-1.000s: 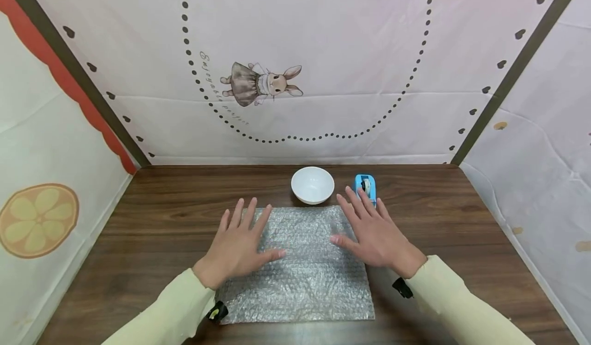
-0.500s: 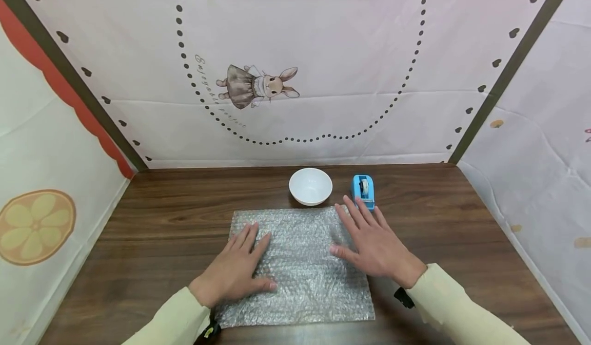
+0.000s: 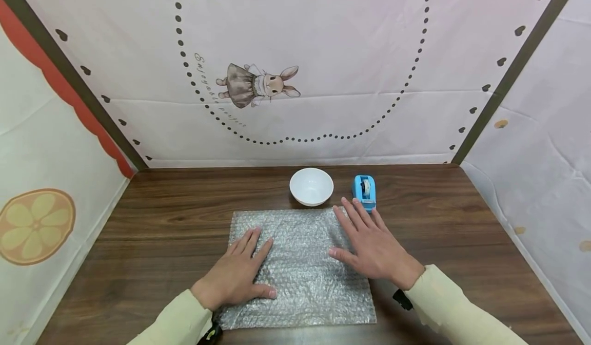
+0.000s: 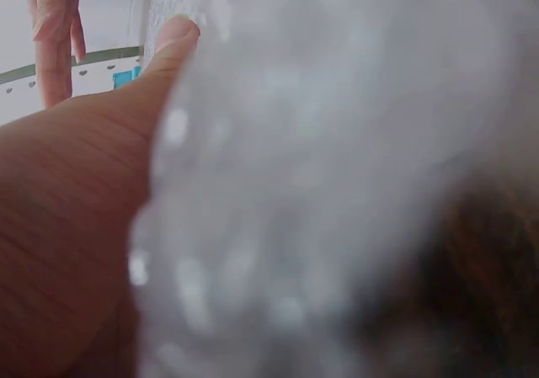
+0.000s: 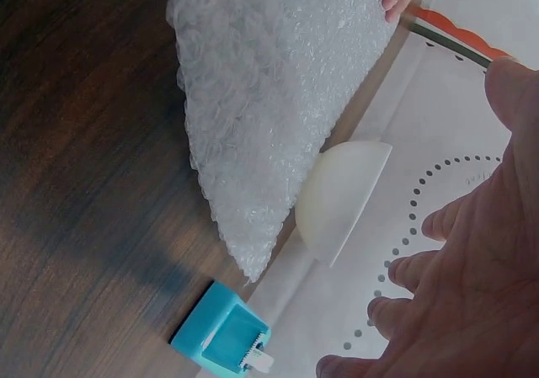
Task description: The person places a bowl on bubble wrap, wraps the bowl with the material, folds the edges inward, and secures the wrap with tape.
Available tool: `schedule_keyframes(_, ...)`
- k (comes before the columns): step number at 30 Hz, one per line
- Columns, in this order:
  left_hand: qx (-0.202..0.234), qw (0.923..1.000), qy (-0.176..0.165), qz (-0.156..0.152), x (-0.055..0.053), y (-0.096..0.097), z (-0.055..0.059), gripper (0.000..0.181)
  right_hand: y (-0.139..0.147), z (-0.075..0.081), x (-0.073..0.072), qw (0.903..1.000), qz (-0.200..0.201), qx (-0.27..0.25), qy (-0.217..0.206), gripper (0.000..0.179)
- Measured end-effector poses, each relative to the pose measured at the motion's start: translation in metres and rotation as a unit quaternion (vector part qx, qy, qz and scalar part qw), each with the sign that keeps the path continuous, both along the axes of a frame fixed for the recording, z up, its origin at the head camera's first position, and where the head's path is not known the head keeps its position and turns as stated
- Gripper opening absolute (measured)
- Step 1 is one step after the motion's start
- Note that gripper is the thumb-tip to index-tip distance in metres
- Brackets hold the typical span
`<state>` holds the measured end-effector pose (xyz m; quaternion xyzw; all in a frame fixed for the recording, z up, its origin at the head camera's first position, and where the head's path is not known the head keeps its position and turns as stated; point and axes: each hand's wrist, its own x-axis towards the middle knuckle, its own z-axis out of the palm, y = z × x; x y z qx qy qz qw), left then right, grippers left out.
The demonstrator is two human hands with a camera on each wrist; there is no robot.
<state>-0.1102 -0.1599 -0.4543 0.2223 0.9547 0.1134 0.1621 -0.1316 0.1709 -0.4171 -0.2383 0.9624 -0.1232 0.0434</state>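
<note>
A sheet of clear bubble wrap (image 3: 309,268) lies flat on the dark wooden table. My left hand (image 3: 237,273) rests on its left part, fingers straight and thumb spread; in the left wrist view the wrap fills much of the picture, blurred. Over the sheet's right edge my right hand (image 3: 374,245) hovers with spread fingers, holding nothing; the right wrist view shows space between that hand and the wrap. Just behind the sheet stands a white bowl (image 3: 311,187). To its right, beyond my right fingertips, is a blue tape dispenser (image 3: 365,192) with a roll of tape.
The brown table (image 3: 175,222) reaches back to a white printed cloth wall (image 3: 323,52) with a rabbit figure. Cloth side walls (image 3: 545,180) border it on the left and right.
My left hand has come down and slightly toward me onto the bubble wrap. The right hand has lowered slightly but stays above the sheet's right edge.
</note>
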Motion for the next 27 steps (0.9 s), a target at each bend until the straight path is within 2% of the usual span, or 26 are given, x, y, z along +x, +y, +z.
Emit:
schedule_keyframes(10, 0.01, 0.9997, 0.019, -0.008, 0.003, -0.0013, -0.0013, 0.111, -0.0016, 0.001, -0.0018, 0.9999, -0.003, 0.001, 0.01, 0.088)
schedule_keyframes(27, -0.002, 0.9997, 0.014, -0.02, 0.0049, -0.0024, -0.0003, 0.107, -0.006, 0.0015, -0.0059, 0.9999, -0.005, -0.005, 0.012, 0.09)
